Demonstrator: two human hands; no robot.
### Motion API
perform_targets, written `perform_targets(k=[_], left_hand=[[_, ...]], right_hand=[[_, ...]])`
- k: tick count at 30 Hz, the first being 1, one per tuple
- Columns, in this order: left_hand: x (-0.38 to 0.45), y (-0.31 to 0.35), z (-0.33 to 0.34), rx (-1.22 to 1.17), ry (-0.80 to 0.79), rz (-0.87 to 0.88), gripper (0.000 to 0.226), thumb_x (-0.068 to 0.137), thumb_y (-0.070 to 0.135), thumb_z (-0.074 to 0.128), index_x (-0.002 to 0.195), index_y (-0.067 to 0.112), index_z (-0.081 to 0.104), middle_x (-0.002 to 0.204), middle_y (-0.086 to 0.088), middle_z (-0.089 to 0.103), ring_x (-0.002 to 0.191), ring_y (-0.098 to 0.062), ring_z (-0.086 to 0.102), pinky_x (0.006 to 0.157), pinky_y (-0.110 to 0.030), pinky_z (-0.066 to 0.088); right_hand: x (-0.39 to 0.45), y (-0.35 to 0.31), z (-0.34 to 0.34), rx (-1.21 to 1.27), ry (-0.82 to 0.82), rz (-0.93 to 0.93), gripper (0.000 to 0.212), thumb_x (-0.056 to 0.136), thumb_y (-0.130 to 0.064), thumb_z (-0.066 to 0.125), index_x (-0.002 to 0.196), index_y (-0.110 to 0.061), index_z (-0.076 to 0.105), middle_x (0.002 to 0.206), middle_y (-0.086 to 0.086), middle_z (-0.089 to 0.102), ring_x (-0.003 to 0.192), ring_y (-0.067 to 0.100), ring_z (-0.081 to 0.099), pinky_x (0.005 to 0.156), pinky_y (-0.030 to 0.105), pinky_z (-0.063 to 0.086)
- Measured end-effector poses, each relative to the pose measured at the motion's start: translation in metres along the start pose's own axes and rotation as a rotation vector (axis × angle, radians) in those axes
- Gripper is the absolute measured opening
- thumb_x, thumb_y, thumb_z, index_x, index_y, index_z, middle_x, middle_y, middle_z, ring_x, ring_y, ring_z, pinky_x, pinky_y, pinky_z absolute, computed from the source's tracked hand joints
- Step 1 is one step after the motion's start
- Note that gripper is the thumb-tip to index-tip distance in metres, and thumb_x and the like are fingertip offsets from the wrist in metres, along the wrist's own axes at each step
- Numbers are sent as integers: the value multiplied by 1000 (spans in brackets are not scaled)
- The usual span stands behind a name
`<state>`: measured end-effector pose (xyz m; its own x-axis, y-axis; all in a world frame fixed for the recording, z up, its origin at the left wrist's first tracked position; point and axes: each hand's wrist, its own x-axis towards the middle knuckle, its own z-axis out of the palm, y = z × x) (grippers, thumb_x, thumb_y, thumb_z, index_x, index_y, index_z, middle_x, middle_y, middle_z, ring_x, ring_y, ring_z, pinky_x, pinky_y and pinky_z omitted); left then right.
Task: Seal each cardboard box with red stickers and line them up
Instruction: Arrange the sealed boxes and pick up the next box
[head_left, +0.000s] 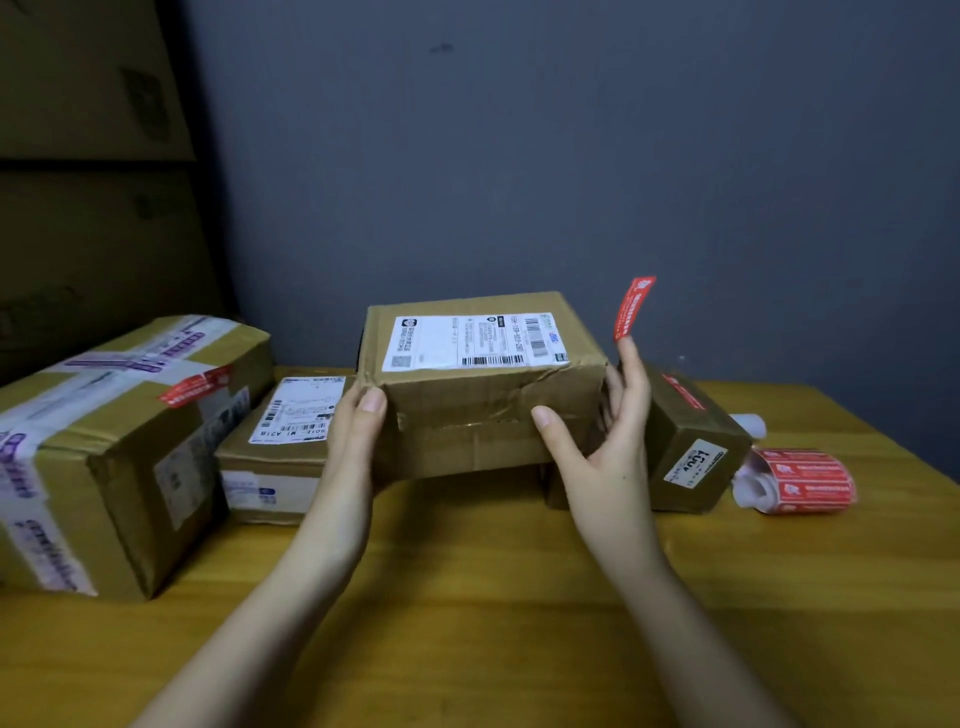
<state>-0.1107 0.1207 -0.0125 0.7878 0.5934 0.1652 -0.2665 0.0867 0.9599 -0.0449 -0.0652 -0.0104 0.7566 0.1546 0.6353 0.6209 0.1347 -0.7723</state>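
1. Nearest the camera: two bare forearms reaching forward over the wooden table (467, 597), both to the middle box (483, 384).
2. Left hand (353, 441) curled round the box's left end, thumb on the front face, fingers hidden behind; judged to be steadying or lifting the box.
3. Right hand (602, 441) spread at the box's right end, thumb on the front face. Red sticker (634, 307) stuck to one raised fingertip and standing upright, clear of the cardboard; probably kept there so both hands stayed free for turning the box.
4. Middle box raised or tilted, shipping label on top, dented seam facing the camera; no red sticker visible on it, so judged not yet sealed.
5. Large box (119, 441) at left already bearing a red sticker across its tape. Flat box (283, 447) between it and the middle box; no red sticker visible there.
6. Narrow box (691, 441) at right, a red sticker on its top, partly hidden by the right hand.
7. Sticker roll (795, 480) lying at far right, near the narrow box, within reach.
8. Not determinable: whether the middle box rested on anything, its underside being hidden by hands; label print unreadable; large box cut off at the frame edge.
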Motion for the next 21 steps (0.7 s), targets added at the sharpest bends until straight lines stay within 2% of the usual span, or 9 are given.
perform_targets(k=[2,5,7,10,13,14,16,18,21], left_hand=[[-1,4,-3,214,40,86,70,69,63,47,132,31,47,142,3,43,135,-19,38,111,-42,30],[-19,10,-5,421,-12,164,81,69,78,38,142,44,32,147,12,31,135,-7,30,113,-38,25],[-28,12,-8,432,-15,198,85,67,79,36,144,41,28,145,16,28,132,-3,29,112,-34,25],[-33,19,-10,391,-55,227,87,66,76,41,143,36,30,141,18,38,128,2,37,107,-25,31],[-39,24,-18,446,-115,260,87,62,77,47,139,42,27,130,33,40,117,21,38,96,-12,35],[-42,25,-21,524,-146,274,94,59,80,50,141,45,20,135,33,37,121,19,37,100,-16,36],[-47,27,-25,774,-202,289,116,52,85,54,143,51,-8,151,21,27,136,-4,34,111,-38,34],[-54,29,-26,1011,-227,286,129,46,85,56,135,52,-31,157,13,16,141,-15,28,114,-46,29],[-55,27,-30,1112,-212,394,135,48,83,58,141,41,-30,157,10,17,142,-13,26,114,-43,29]], right_hand=[[3,-5,0,-22,10,8,83,86,-16,69,145,-41,17,134,-24,44,127,-6,44,103,20,41],[9,-9,1,-78,28,25,82,82,-30,70,144,-41,17,133,-16,50,122,-2,50,104,28,44],[12,-12,2,-134,19,46,83,76,-45,67,143,-40,18,131,-11,53,120,1,52,103,31,45],[16,-16,-1,-209,-25,94,90,71,-58,63,145,-41,15,131,-9,52,121,7,50,103,35,44],[17,-23,-5,-329,-43,87,93,73,-58,63,147,-38,11,129,-11,52,120,8,49,94,25,41],[16,-26,-7,-371,-42,71,94,74,-58,63,148,-37,10,127,-11,53,118,6,49,91,22,38],[15,-32,-10,-449,-43,34,96,74,-62,60,149,-35,6,127,-9,57,113,6,52,87,21,39],[14,-37,-11,-530,-53,14,97,74,-65,57,149,-35,3,126,-7,59,110,11,57,84,24,41],[10,-42,-13,-631,-75,15,97,77,-64,56,150,-32,0,127,-4,60,108,16,61,81,25,41]])
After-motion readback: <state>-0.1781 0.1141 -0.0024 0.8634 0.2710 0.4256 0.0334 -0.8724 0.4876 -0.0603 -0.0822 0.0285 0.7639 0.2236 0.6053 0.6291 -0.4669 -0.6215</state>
